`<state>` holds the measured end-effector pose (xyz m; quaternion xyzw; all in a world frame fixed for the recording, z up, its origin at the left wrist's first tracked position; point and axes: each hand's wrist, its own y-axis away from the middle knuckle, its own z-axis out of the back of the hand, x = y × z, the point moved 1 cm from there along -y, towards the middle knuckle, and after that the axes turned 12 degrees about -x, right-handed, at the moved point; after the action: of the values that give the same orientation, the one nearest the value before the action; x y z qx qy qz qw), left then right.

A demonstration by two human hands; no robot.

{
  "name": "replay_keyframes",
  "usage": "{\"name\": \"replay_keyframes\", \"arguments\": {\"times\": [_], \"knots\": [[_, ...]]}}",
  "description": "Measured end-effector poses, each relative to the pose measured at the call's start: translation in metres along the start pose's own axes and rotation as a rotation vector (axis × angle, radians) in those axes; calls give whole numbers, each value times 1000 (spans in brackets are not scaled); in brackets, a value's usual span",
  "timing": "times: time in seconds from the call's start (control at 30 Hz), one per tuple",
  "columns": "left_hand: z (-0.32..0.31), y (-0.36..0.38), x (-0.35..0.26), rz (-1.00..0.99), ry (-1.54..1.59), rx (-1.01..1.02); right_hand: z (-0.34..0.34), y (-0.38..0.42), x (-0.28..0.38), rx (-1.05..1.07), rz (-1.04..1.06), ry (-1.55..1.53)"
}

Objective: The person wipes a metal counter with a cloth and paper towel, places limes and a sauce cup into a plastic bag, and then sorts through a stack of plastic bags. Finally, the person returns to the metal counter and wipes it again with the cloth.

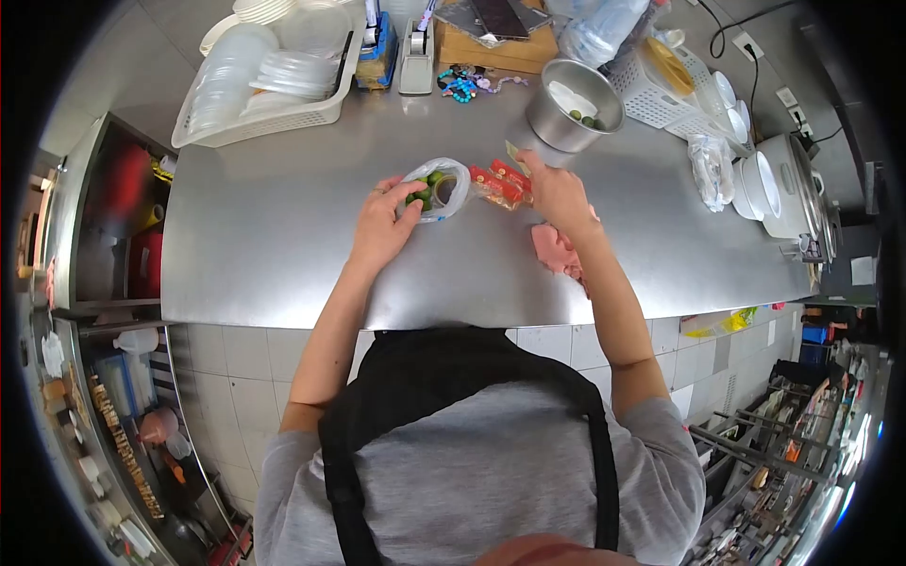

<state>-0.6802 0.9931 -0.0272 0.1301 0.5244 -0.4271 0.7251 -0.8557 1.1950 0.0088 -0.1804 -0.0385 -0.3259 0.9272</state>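
Observation:
My left hand [385,219] is at the left side of a clear plastic bag [453,202], its fingers curled onto small green fruits [418,196] at the opening. To the right lie red-printed packets [497,181] on the steel table. My right hand [555,191] is closed just right of them, pinching a thin yellowish-green piece [512,151] that sticks out beyond the fingertips. Under the right wrist lies a crumpled pink cloth or bag [554,249]. Beyond that hand stands a round metal pot [557,132] with a few green fruits and something white inside.
A white basket [274,126] of plastic lids and containers stands at the back left. Tape dispensers [416,66] and a beaded string [462,87] are at the back middle. On the right are a white basket [658,94], a plastic bag [710,172] and white bowls [758,186].

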Motion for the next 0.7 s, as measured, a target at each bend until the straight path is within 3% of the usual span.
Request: {"name": "replay_keyframes", "arguments": {"times": [0.17, 0.27, 0.37, 0.47, 0.57, 0.63, 0.7], "knots": [[7, -9, 5, -37, 52, 62, -5, -1, -19, -8, -221, -6], [7, -10, 17, -95, -10, 61, -9, -6, -26, -141, -149, -70], [10, -11, 18, -94, 96, 106, 30, -29, -37, -734, 63, -44], [15, -8, 30, 128, 321, 191, 86, -48, -86, -942, -419, -370], [19, -6, 41, 262, 463, 177, 133, -86, -139, -1274, -483, -789], [18, -5, 43, 243, 459, 183, 153, -118, -180, -1266, -546, -626], [16, -6, 39, 252, 448, 184, 167, -160, -219, -1096, -615, -844]]}}
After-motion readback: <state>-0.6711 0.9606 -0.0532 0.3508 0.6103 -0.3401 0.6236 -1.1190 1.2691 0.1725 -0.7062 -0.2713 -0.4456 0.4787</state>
